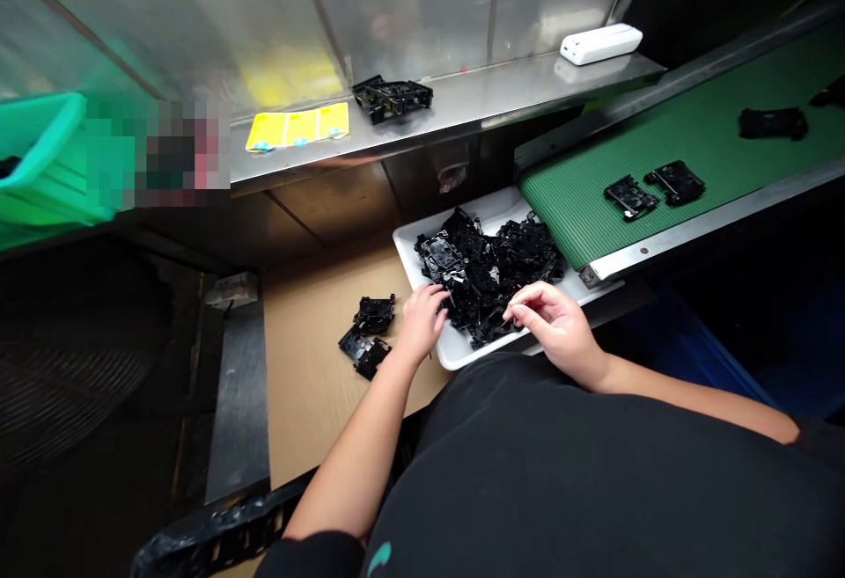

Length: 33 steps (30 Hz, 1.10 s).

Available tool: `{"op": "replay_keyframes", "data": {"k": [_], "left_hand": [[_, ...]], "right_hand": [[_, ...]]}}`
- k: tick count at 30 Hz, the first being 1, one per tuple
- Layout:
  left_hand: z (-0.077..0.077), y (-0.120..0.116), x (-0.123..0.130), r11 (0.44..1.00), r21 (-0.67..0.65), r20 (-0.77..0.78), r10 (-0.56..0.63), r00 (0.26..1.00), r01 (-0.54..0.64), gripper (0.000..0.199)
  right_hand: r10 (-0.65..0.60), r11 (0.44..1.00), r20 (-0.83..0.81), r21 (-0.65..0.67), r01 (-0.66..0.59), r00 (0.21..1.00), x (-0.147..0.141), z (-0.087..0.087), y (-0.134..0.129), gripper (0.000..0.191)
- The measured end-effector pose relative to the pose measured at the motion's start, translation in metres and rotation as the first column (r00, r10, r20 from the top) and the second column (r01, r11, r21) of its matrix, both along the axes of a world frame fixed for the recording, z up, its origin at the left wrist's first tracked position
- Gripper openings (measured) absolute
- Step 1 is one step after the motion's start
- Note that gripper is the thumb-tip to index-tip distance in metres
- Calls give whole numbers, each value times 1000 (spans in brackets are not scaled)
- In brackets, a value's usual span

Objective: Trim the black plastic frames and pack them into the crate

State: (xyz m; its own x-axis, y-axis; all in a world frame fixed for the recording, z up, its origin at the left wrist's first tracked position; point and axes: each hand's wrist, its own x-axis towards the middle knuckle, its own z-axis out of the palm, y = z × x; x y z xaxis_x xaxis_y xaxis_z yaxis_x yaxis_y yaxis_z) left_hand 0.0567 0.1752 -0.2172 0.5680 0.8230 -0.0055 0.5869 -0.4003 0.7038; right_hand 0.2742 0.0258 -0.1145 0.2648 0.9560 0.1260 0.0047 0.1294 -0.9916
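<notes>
A white tray (pixel 441 351) holds a heap of black plastic parts (pixel 485 266) with thin frames and clips. Over the tray's left edge is my left hand (pixel 422 318), its fingers curved with a gap between thumb and fingertips, close to the heap. I see nothing clearly held in it. My right hand (pixel 558 327) hovers above the tray's front right side, thumb and fingertips pinched together. Whatever lies in that pinch is too small to make out. Left of my left hand, two black plastic parts (pixel 373 314) lie on the brown board (pixel 310 367).
A green conveyor belt (pixel 581 208) slopes down to the tray's right side, carrying several black parts (pixel 679 182). On the metal shelf (pixel 462 107) are a yellow card (pixel 298 127), more black parts (pixel 393 98) and a white device (pixel 600 43). A green bin (pixel 53 164) stands left.
</notes>
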Motion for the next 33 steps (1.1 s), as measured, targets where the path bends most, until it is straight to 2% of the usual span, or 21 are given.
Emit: {"op": "replay_keyframes", "data": {"k": [1, 3, 5, 7, 9, 11, 13, 16, 19, 24, 27, 29, 31, 33], "left_hand": [[-1, 2, 16, 999, -11, 15, -40, 999, 41, 37], [-6, 7, 43, 998, -33, 35, -49, 998, 50, 43], [-13, 11, 64, 998, -62, 46, 8, 999, -6, 47], [-19, 12, 77, 992, -102, 68, 86, 994, -79, 39], [-22, 12, 83, 979, -152, 119, 152, 981, -133, 25], [-20, 10, 84, 966, -212, 207, 190, 960, -146, 21], [-12, 7, 80, 952, -281, 322, 211, 923, -120, 26], [8, -3, 65, 909, -414, 493, 268, 828, -48, 36], [33, -20, 43, 821, -568, 598, 362, 715, 59, 49], [73, -58, 19, 644, -745, 595, 525, 608, 174, 59], [89, -76, 16, 483, -836, 546, 680, 490, 260, 54], [97, -84, 14, 377, -864, 496, 747, 443, 332, 55], [103, -88, 12, 339, -871, 475, 763, 437, 355, 59], [107, -91, 9, 341, -869, 478, 766, 431, 357, 61]], "right_hand": [[1, 1000, -4, -2, -1, 1000, 0, 0, 0, 13], [10, 1000, -11, -5, -10, 1000, 0, 0, 0, 13], [15, 1000, -11, -8, -15, 1000, 0, 0, -1, 14], [10, 1000, -11, -14, -10, 1000, 1, -1, -1, 15], [1, 1000, -18, -24, -2, 1000, 2, -3, -2, 15], [-9, 999, -21, -34, 8, 1000, 4, -5, -3, 14], [-19, 999, -18, -36, 19, 1000, 6, -5, -3, 13], [-39, 999, -9, -31, 38, 999, 7, -2, -3, 13], [-58, 998, 10, -32, 59, 998, 7, 2, -3, 13], [-34, 999, 12, -8, 34, 999, 2, 8, 1, 16], [7, 1000, -8, 15, -7, 1000, -4, 9, 3, 15], [31, 999, -20, 17, -31, 999, -8, 10, 5, 15], [53, 999, -19, 15, -53, 998, -12, 11, 6, 17], [76, 997, -13, 18, -76, 997, -15, 12, 7, 17]]}}
